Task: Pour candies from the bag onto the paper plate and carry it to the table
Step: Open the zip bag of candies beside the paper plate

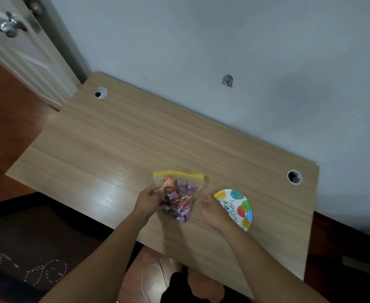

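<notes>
On the wooden desk (114,149), near its front edge, a clear zip bag (177,195) with a yellow seal strip along the top holds wrapped candies (178,203) in red, purple and pink. Left hand (149,199) grips the bag's left side, fingers closed on the plastic. Right hand (210,209) sits just beside the bag's right edge with fingers curled; whether it pinches the plastic cannot be told. Paper plate (239,206), printed with coloured dots and birthday lettering, lies flat on the desk just right of the bag, partly covered by the right hand. Two round cable holes (294,176) mark the desk's rear corners.
</notes>
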Available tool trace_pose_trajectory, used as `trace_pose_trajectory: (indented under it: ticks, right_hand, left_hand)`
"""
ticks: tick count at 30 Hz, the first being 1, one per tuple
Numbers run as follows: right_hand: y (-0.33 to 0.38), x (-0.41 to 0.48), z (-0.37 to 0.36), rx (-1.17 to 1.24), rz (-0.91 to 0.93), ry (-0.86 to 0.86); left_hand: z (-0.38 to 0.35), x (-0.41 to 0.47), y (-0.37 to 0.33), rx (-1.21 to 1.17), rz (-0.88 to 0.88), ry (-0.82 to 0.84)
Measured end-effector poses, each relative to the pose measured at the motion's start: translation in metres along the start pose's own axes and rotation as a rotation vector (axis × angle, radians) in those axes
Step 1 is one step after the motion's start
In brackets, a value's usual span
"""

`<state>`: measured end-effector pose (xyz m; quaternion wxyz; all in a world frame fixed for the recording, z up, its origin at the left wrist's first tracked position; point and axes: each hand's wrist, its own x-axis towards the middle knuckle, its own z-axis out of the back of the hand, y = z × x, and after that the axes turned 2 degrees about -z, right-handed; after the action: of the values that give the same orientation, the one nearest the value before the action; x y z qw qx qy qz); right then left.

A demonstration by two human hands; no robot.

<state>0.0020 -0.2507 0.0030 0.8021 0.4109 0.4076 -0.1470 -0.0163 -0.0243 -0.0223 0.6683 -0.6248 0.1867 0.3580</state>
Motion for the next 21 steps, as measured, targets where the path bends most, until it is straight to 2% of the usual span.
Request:
trace_pose_trajectory:
  ticks: [3, 7, 10, 12, 14, 21]
  right_hand:
    - [0.009, -0.016, 0.015, -0.083, 0.096, -0.148]
    - [0.021, -0.041, 0.036, -0.339, 0.291, -0.401]
    - [0.027, -0.062, 0.049, -0.354, 0.378, -0.319]
    - [0.028, -0.079, 0.055, -0.324, 0.351, -0.188]
    - [0.025, -0.091, 0.061, -0.323, 0.349, -0.127]
    - [0.014, -0.126, 0.067, -0.246, 0.367, -0.148]
  left_hand:
    - [-0.001, -0.015, -0.009, 0.049, -0.119, 0.035]
    - [-0.003, -0.041, -0.022, 0.131, -0.304, 0.071]
    - [-0.005, -0.062, -0.025, 0.204, -0.432, 0.087]
    - [-0.007, -0.074, -0.024, 0.246, -0.488, 0.102]
    - [-0.008, -0.083, -0.02, 0.249, -0.501, 0.116]
    - [-0.017, -0.12, -0.019, 0.058, -0.466, 0.149]
